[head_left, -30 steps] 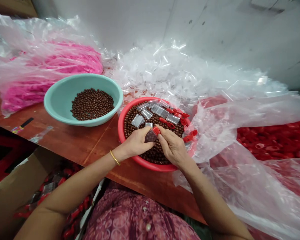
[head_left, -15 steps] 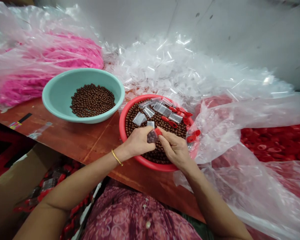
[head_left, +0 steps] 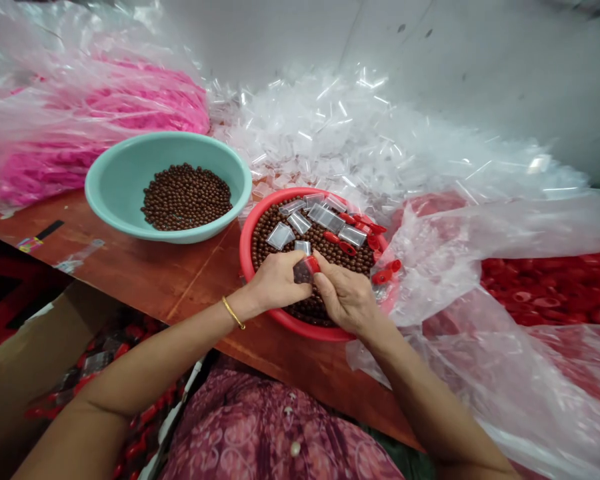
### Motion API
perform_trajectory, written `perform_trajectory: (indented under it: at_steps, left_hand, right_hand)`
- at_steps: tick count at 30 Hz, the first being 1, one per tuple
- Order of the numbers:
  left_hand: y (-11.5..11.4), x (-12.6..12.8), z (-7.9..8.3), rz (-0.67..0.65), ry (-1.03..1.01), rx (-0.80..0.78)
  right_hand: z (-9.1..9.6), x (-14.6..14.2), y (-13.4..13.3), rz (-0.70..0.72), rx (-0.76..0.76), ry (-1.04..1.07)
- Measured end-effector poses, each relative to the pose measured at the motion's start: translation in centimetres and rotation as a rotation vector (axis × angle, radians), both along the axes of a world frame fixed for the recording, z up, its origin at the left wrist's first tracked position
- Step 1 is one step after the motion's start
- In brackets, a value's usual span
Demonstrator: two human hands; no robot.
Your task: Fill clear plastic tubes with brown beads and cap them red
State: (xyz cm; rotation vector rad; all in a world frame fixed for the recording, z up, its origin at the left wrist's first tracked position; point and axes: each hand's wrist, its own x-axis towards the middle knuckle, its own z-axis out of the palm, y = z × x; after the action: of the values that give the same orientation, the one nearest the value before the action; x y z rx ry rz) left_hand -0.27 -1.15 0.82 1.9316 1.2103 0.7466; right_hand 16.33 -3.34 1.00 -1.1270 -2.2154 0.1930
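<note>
- Wooden bench (head_left: 130, 280): red plastic basin (head_left: 244, 261) of brown beads (head_left: 325, 247) sits beneath both hands.
- Left hand (head_left: 277, 283) closed narrow, pinching small clear packet (head_left: 301, 272).
- Right hand (head_left: 345, 297) narrow on red plastic clip (head_left: 312, 264) at packet's top edge.

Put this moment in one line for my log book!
left hand: holds clear packet of brown beads | right hand: pinches red plastic piece | over: red basin

A small clear plastic bag (head_left: 303, 271) of brown beads is gripped by the left hand (head_left: 277, 283), and a red plastic piece (head_left: 313, 264) at its edge is pinched by the right hand (head_left: 345, 297). Both are held over a red basin (head_left: 243, 257) of beads strewn with clear bags (head_left: 281, 236). A teal basin (head_left: 105, 193) of beads is set just beside it on a wooden table (head_left: 130, 273).
</note>
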Motion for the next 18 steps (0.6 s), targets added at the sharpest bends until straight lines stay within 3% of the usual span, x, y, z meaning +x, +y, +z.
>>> perform_trajectory:
  at_steps: [4,8,12,15,18]
  left_hand:
    - [-0.1,0.2,0.4,-0.049,0.077,0.000]
    - [-0.5,0.3,0.4,-0.101,0.259,0.077]
    - [-0.8,0.2,0.3,-0.156,0.344,0.105]
    - [-0.7,0.1,0.3,-0.233,0.393,0.110]
    - [-0.6,0.1,0.2,-0.238,0.417,0.120]
  right_hand:
    - [0.8,-0.3,1.5,-0.077,-0.160,0.299]
    - [0.0,-2.1,2.9,-0.118,-0.451,0.667]
    - [-0.7,-3.0,2.9,0.022,-0.643,0.613]
    - [-0.8,-2.7,2.4,0.125,-0.630,0.508]
    - [-0.8,-2.8,1.9,0.121,-0.565,0.413]
